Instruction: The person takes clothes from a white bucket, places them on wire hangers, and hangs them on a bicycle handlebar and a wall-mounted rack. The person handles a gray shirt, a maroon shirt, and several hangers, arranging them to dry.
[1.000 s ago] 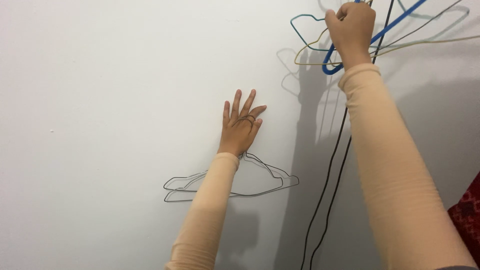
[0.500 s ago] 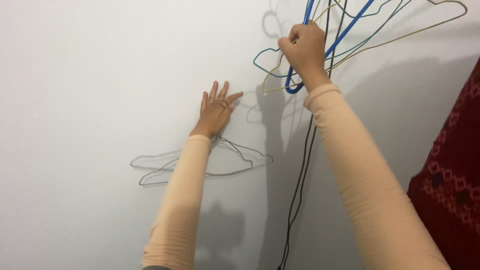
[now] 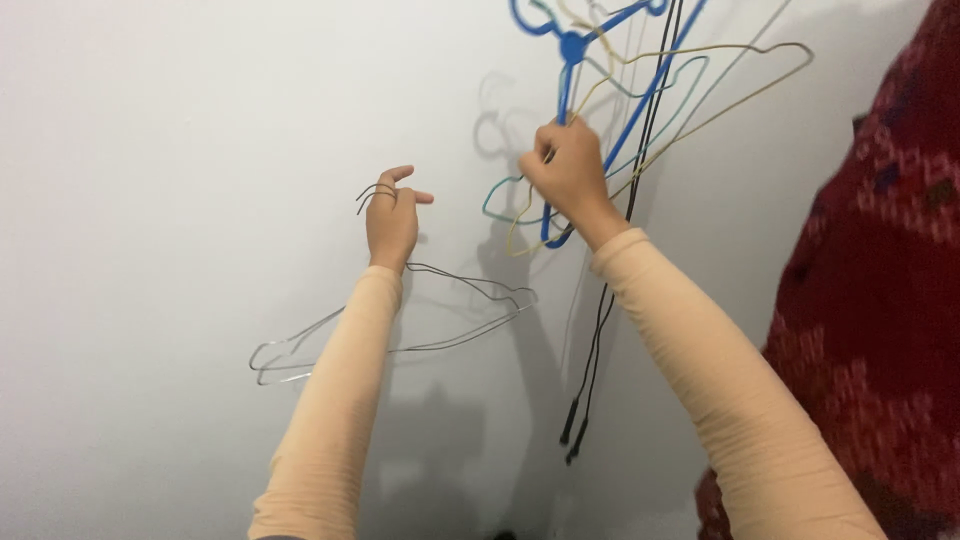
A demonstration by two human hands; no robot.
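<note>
- Fingers of my left hand (image 3: 391, 215), flat on the white wall (image 3: 150, 150) a second ago, now curl shut around the hooks of the thin grey wire hangers (image 3: 460, 310), which dangle mid-frame below my wrist.
- My right hand (image 3: 566, 178) has dropped from the upper right toward centre, its grip closed on the blue plastic hanger (image 3: 571, 60), amid teal and yellow wire hangers (image 3: 700, 75) beside black cords (image 3: 600, 330).
- I judge both bundles lifted clear.
</note>
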